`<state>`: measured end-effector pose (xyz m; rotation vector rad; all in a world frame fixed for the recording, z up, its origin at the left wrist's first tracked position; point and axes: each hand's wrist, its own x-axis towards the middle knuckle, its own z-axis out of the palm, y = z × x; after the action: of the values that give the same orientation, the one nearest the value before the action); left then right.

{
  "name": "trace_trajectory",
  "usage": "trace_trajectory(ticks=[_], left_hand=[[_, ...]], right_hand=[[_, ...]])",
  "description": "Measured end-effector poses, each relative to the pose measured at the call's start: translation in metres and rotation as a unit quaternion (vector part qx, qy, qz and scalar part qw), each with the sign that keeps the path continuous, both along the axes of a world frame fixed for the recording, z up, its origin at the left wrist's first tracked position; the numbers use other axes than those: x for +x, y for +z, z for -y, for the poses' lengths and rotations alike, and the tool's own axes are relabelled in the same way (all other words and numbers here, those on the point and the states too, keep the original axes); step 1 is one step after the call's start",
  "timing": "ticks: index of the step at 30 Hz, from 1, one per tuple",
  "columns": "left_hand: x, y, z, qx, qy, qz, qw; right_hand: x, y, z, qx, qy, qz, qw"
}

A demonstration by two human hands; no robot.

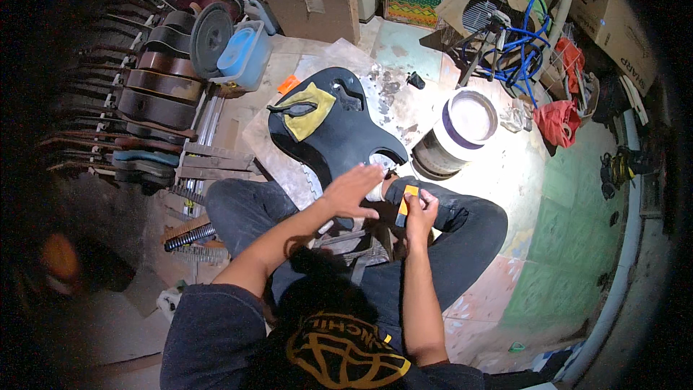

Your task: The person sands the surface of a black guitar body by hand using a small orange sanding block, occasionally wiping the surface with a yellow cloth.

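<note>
A black guitar-shaped body (339,141) with cutouts lies flat on the floor in front of my crossed legs. On its left part rests a yellow cloth or sheet (310,124), with a dark, pointed oval piece (294,110) on top. My left hand (352,193) is stretched out flat over the near end of the body; I cannot tell whether it touches. My right hand (420,215) is closed around a small yellow-and-black block-like tool (408,201), held upright above my right leg. Its exact kind does not show.
A white and dark bucket (473,119) stands right of the body. Several guitars (155,94) hang in a row at the left, near a clear plastic tub (256,61) with a blue container. Coiled blue hose (523,58) and a red bag (556,123) lie at the far right.
</note>
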<state>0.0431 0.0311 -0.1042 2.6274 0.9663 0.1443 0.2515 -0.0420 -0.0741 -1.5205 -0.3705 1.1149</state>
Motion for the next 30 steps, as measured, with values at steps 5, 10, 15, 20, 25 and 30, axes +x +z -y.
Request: trace_trajectory(ticks=[5, 10, 15, 20, 25, 30], left_hand=[[-0.047, -0.011, -0.067, 0.045, 0.255, 0.039, 0.965], [-0.010, -0.004, -0.029, 0.089, 0.169, -0.038, 0.981], [0.001, 0.001, 0.025, -0.006, -0.065, 0.011, 0.998], [-0.009, 0.002, -0.005, -0.018, -0.022, -0.028, 0.999], [-0.021, -0.010, -0.039, 0.091, 0.239, -0.018, 0.967], [-0.001, -0.002, -0.008, 0.070, 0.175, -0.039, 0.981]], right_hand=[[-0.002, -0.016, 0.003, -0.010, 0.013, 0.026, 1.000], [-0.002, -0.012, 0.000, -0.019, 0.010, 0.040, 0.999], [-0.002, -0.020, -0.003, -0.005, 0.019, 0.021, 1.000], [-0.005, -0.012, -0.002, 0.009, 0.007, 0.001, 1.000], [-0.006, -0.002, -0.003, -0.002, 0.012, 0.025, 1.000], [-0.005, 0.006, -0.004, 0.001, 0.008, -0.018, 1.000]])
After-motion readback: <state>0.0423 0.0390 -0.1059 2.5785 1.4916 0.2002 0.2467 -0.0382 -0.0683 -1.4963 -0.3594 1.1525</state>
